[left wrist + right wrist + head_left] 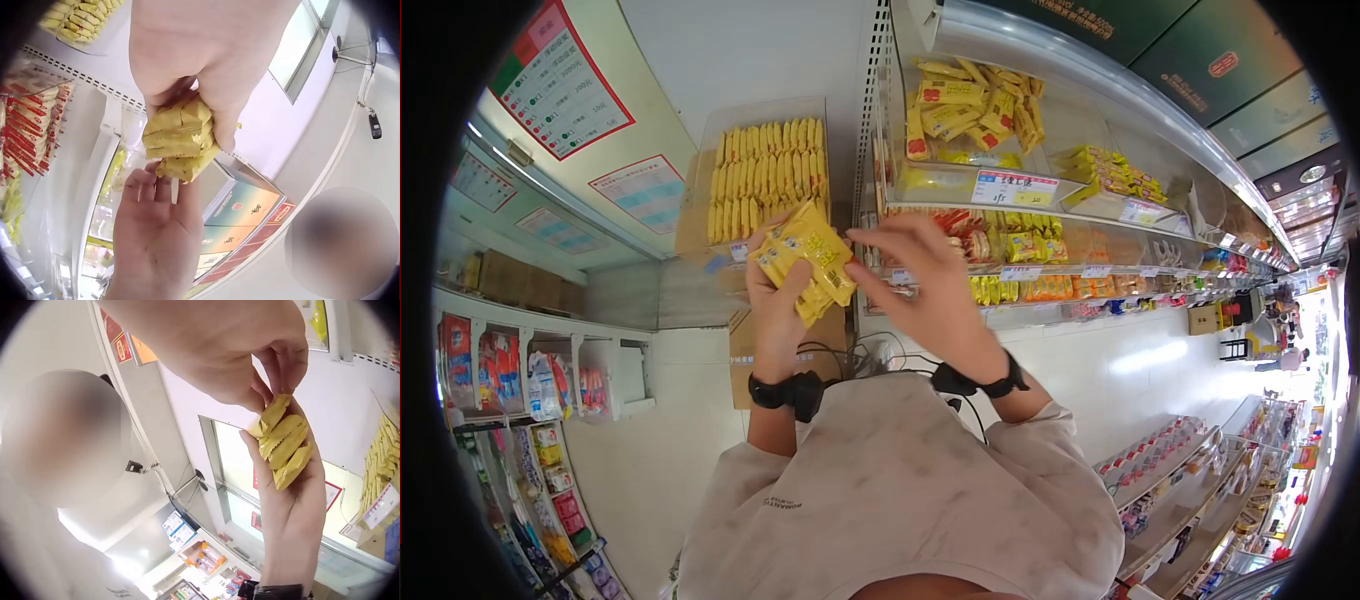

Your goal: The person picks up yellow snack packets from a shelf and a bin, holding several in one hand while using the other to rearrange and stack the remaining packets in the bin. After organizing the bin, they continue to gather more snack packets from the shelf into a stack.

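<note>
Left hand gripping yellow packets, right hand pinching their edge, wrapper lettering too small to read

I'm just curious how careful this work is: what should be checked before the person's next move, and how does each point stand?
1. Left grip holding the yellow packets: ok, thumb across them.
2. Right grip within reach: ok, fingertips at the packets' edge.
3. Right grip pinching firmly: cannot tell.
4. Packet rows tidy: ok, lined up.
5. Upper-shelf packets tidy: not ok, loosely heaped.
</note>
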